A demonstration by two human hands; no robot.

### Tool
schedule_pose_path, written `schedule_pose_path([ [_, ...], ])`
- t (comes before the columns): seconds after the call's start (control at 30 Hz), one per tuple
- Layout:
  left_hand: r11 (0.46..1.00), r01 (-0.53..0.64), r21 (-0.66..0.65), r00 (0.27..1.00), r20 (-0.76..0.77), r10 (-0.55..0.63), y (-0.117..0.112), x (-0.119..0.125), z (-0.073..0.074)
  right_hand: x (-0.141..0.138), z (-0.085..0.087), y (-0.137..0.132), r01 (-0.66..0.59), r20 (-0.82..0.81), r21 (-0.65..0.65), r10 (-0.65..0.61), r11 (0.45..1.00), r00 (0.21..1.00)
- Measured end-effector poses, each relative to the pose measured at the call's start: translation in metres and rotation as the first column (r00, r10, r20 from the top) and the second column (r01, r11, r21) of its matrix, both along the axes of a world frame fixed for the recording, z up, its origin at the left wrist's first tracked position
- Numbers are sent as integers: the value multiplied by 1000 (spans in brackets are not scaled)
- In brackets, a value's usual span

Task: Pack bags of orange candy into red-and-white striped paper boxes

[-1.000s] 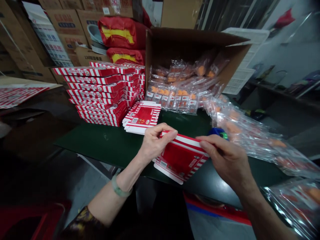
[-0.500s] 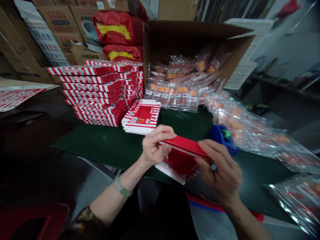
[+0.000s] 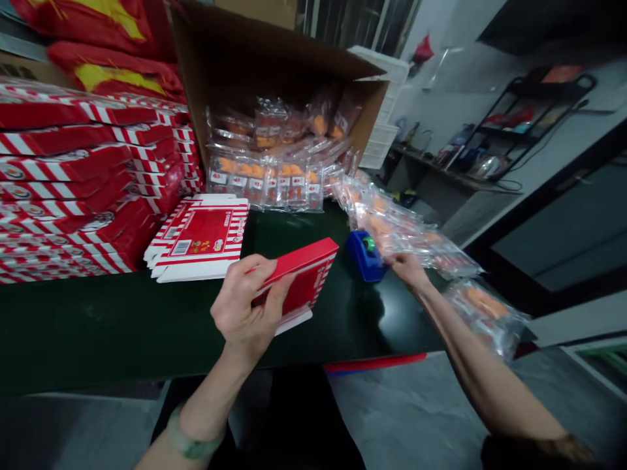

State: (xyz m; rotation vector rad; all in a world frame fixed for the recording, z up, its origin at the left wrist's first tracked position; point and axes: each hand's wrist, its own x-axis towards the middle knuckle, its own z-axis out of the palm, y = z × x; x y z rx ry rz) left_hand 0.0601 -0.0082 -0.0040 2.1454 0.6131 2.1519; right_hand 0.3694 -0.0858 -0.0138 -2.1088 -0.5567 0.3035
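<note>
My left hand [image 3: 247, 305] is closed around a red and white striped carton [image 3: 304, 277], holding it opened up just above the dark green table [image 3: 98, 320]. My right hand [image 3: 407, 266] is stretched out to the right, touching the pile of clear packets with orange contents [image 3: 401, 225], right beside a blue tape dispenser [image 3: 363, 253]. Its fingers are partly hidden among the packets, so their grip does not show.
A short pile of flat striped cartons [image 3: 200, 235] lies on the table behind my left hand. Stacked finished cartons [image 3: 83, 176] fill the left. An open brown cardboard box [image 3: 274, 72] on its side spills more packets. Shelving [image 3: 514, 124] stands at the far right.
My right hand let go of the carton and reached right to the packets. My left hand keeps the carton, now opened into shape. The view swung to the right.
</note>
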Motion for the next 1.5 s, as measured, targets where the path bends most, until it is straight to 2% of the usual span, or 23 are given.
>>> schedule_pose_path([
  [0.1,1000,8,-8,1000,3,-8,6,0,0,11,-4,11,-32,-183,-124,8,992,983],
  [0.2,1000,10,0,1000,3,-10,10,0,0,12,-3,22,-15,-313,-148,-32,989,949],
  [0.3,1000,10,11,1000,5,-10,10,0,0,13,-4,26,46,-398,-88,-77,995,914],
  [0.37,1000,9,12,1000,7,-9,10,1,0,9,-8,23,100,-419,5,-88,995,904],
  [0.53,1000,23,11,1000,12,-23,11,1,-1,-21,-42,0,207,-429,281,-70,937,901],
  [0.6,999,35,7,999,15,-35,12,1,-1,-29,-57,-7,224,-471,302,-59,927,880],
  [0.67,999,43,-2,999,19,-43,12,1,-1,-29,-66,-9,226,-511,268,-61,937,857],
  [0.77,998,56,-8,998,31,-56,11,2,-2,-19,-68,-7,183,-535,192,-54,964,843],
  [0.87,997,70,-8,997,39,-70,9,1,-2,-25,-55,-5,87,-529,163,12,983,849],
  [0.93,996,90,-24,995,40,-89,7,0,-3,-49,-39,-9,-5,-514,196,107,981,851],
  [1.0,992,121,-41,992,34,-120,5,-1,-4,-88,-16,-16,-122,-491,275,249,954,835],
  [1.07,988,147,-53,989,29,-146,4,-1,-4,-133,12,-26,-247,-460,384,416,890,784],
  [1.1,986,156,-55,988,28,-155,3,-1,-5,-154,26,-30,-305,-431,459,510,834,745],
  [1.13,985,162,-56,987,31,-161,2,-1,-5,-173,39,-31,-375,-375,571,638,730,672],
  [1.17,985,166,-54,986,33,-164,0,-1,-5,-189,50,-31,-411,-352,620,705,668,616],
  [1.2,985,166,-49,986,35,-165,-2,-1,-5,-201,59,-28,-417,-349,651,737,635,578],
  [1.23,985,166,-43,986,34,-165,-4,-1,-5,-210,64,-23,-411,-358,663,747,626,561],
  [1.37,981,193,-38,981,29,-191,-13,-3,-5,-218,67,-7,-322,-510,582,643,747,571],
  [1.5,968,246,-48,969,-17,-247,-25,-6,-3,-214,71,-10,-265,-697,401,480,877,533],
])
